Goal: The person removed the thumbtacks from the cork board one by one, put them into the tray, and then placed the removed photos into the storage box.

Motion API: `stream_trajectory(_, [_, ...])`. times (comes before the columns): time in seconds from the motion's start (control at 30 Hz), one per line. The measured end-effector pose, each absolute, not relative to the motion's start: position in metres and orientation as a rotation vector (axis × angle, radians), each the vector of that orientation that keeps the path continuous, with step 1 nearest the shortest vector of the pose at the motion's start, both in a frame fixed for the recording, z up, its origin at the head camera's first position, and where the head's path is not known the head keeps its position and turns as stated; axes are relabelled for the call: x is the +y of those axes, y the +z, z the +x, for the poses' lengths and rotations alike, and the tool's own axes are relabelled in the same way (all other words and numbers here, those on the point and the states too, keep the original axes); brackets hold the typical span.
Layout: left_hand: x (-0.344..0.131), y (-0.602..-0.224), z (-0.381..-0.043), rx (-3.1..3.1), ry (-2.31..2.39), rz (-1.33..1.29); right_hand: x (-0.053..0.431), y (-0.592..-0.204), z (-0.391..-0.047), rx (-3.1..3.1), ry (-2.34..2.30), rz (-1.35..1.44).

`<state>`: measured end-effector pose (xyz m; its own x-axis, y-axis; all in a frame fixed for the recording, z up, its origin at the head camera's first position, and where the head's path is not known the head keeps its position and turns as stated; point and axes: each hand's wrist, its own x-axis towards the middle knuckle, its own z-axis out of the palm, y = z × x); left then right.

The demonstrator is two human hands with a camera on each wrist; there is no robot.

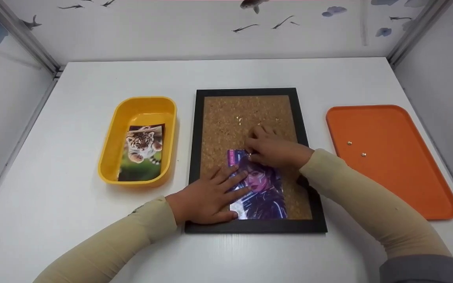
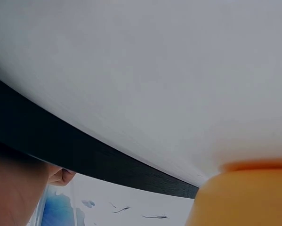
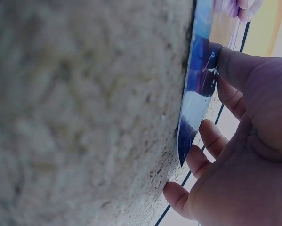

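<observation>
A purple-and-blue picture card (image 1: 260, 192) with a face on it lies on the lower part of a black-framed cork board (image 1: 226, 118). My left hand (image 1: 212, 194) rests flat with spread fingers over the card's left side and the frame's lower left. At the card's top edge my right hand (image 1: 267, 145) pinches a small shiny push pin (image 3: 214, 71) between thumb and forefinger; its other fingers bend toward the cork. The pin's point is hidden. In the left wrist view the black frame (image 2: 98, 153) crosses above part of the left hand (image 2: 13, 193).
On the left stands a yellow bin (image 1: 106, 157) holding a tiger cub picture (image 1: 142, 153). An orange tray (image 1: 399, 173) lies to the right with two small metallic pins (image 1: 363, 154) on it. Small shiny bits (image 1: 239, 120) show on the upper cork. Patterned walls enclose the white table (image 1: 132, 78).
</observation>
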<state>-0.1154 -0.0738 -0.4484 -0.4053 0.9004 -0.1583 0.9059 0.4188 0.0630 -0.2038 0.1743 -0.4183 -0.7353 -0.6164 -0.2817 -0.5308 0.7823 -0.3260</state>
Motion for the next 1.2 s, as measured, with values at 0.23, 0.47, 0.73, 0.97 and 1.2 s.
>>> stream_trajectory(0.23, [-0.0737,-0.4484,-0.1157,2.521,-0.093,1.622,0.1732,-0.418,-0.2043,2.607,-0.3,-0.914])
stream_trajectory(0.47, [-0.0738,-0.4483,-0.1153,2.515,-0.087,1.62,0.1729,-0.4177,-0.204,2.604,-0.31,-0.903])
stream_trajectory(0.73, [-0.0735,-0.4485,-0.1161,2.505,-0.079,1.61,0.1737,-0.4175,-0.204,2.605,-0.292,-0.91])
stream_trajectory(0.97, [-0.0735,-0.4486,-0.1162,2.5,-0.055,1.611,0.1753,-0.4182,-0.2047,2.594,-0.309,-0.934])
stream_trajectory(1.2, [-0.0737,-0.4481,-0.1148,2.517,-0.081,1.611,0.1746,-0.417,-0.204,2.596,-0.312,-0.94])
